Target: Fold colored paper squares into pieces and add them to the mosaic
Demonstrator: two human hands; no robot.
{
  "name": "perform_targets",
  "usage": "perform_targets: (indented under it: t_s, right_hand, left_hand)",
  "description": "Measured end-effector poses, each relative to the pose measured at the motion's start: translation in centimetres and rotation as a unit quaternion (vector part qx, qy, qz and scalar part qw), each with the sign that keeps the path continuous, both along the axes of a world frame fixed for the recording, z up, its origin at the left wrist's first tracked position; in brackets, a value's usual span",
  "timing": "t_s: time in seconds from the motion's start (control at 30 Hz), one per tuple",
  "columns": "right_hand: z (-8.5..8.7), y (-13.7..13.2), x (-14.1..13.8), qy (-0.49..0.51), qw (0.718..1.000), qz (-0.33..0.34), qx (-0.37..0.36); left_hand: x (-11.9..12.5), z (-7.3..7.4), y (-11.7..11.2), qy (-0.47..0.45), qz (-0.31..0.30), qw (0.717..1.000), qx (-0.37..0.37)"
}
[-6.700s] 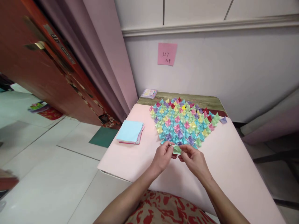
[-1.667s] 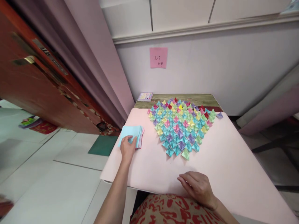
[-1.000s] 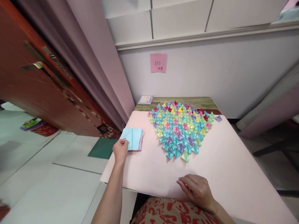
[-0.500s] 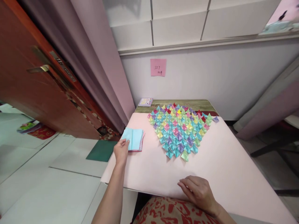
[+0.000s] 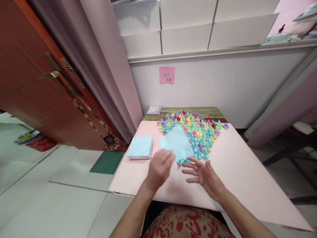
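Note:
A light blue sheet of paper (image 5: 177, 142), blurred by motion, is pinched in my left hand (image 5: 160, 168) above the table. Its far part covers some of the folded paper pieces (image 5: 200, 134), many-coloured and pointed, laid out in a fan shape. My right hand (image 5: 203, 175) is just right of the sheet's near corner, fingers spread, holding nothing. Left of my left hand lies a stack of square paper (image 5: 140, 146), with light blue on top and pink edges below.
The table has a pale pink cover (image 5: 237, 178); its bare back strip shows wood grain. A small pack of cards or paper (image 5: 154, 110) sits at the back left corner. On the wall is a pink note (image 5: 166, 75). A door (image 5: 49, 86) stands at left.
My left hand has taken the blue sheet off the stack and carried it right, in front of the folded pieces. My right hand has risen from the table edge and opened.

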State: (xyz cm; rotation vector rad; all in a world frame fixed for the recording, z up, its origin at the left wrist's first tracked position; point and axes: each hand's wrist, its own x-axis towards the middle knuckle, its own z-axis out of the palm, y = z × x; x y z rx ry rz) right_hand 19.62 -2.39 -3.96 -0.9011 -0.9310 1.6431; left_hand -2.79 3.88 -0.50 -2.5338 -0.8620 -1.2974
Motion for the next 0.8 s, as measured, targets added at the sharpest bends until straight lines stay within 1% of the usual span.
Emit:
perform_targets:
  t_s: [0.03,0.07,0.13,0.17,0.23,0.27,0.3,0.33,0.37,0.4,0.43,0.47,0.5,0.53,0.57,0.6,0.63,0.67,0.73,0.8]
  right_hand:
    - [0.6,0.5,0.1,0.005,1.000,-0.021,0.000]
    - [1.2,0.8,0.3,-0.002,0.999,-0.038,-0.002]
    - [2.0,1.2,0.7,-0.030,0.997,-0.075,-0.004]
    - [2.2,1.3,0.9,-0.041,0.995,-0.088,-0.004]
    - [2.5,1.4,1.3,-0.047,0.993,-0.108,-0.002]
    - [2.6,1.4,1.6,-0.044,0.992,-0.116,0.002]
    - [2.7,1.4,1.8,-0.039,0.992,-0.122,0.007]
    - [2.9,1.5,1.9,-0.037,0.991,-0.125,0.014]
    - [3.0,1.5,2.0,-0.038,0.990,-0.131,0.023]
    - [3.1,1.6,2.0,-0.040,0.989,-0.135,0.035]
    - [3.2,1.7,2.0,-0.043,0.989,-0.136,0.048]
    - [3.3,1.8,2.0,-0.044,0.988,-0.135,0.058]
    - [3.3,1.9,1.9,-0.043,0.988,-0.133,0.066]
    - [3.2,2.0,1.8,-0.041,0.988,-0.131,0.071]
    - [3.2,2.0,1.8,-0.039,0.988,-0.128,0.073]
    - [3.1,2.1,1.8,-0.039,0.989,-0.123,0.073]
    - [3.0,2.1,1.8,-0.042,0.990,-0.118,0.072]
    - [3.0,2.2,1.9,-0.047,0.990,-0.113,0.071]
    - [2.9,2.6,2.2,-0.061,0.990,-0.107,0.072]
    - [2.8,3.3,2.4,-0.079,0.985,-0.124,0.085]
  left_hand:
    - [1.0,-0.2,-0.7,0.054,-0.042,0.997,0.020]
    - [1.7,-0.5,-1.3,0.091,-0.070,0.993,0.034]
    - [2.6,-0.9,-2.3,0.117,-0.104,0.987,0.038]
    - [2.8,-1.0,-2.6,0.110,-0.114,0.987,0.024]
    - [3.0,-0.8,-2.8,0.050,-0.109,0.992,-0.045]
    - [3.0,-0.6,-2.7,-0.005,-0.090,0.991,-0.100]
    - [3.0,-0.3,-2.4,-0.078,-0.061,0.981,-0.168]
    - [3.1,-0.1,-2.1,-0.161,-0.029,0.956,-0.244]
    - [3.3,0.1,-1.7,-0.246,-0.003,0.913,-0.326]
    - [3.5,0.2,-1.3,-0.323,0.005,0.855,-0.407]
    - [3.9,0.3,-1.0,-0.381,-0.007,0.789,-0.482]
    - [4.3,0.3,-0.8,-0.418,-0.035,0.723,-0.548]
    - [4.8,0.2,-0.7,-0.440,-0.068,0.667,-0.597]
    - [5.3,0.1,-0.8,-0.455,-0.097,0.623,-0.629]
    - [5.8,0.0,-0.9,-0.469,-0.117,0.593,-0.645]
    - [6.3,-0.2,-1.2,-0.486,-0.125,0.575,-0.646]
    - [6.7,-0.3,-1.4,-0.506,-0.123,0.569,-0.637]
    - [7.1,-0.3,-1.5,-0.524,-0.117,0.570,-0.622]
    - [7.5,-0.2,-1.6,-0.548,-0.101,0.591,-0.583]
    - [7.6,0.4,-1.1,-0.553,-0.094,0.619,-0.550]
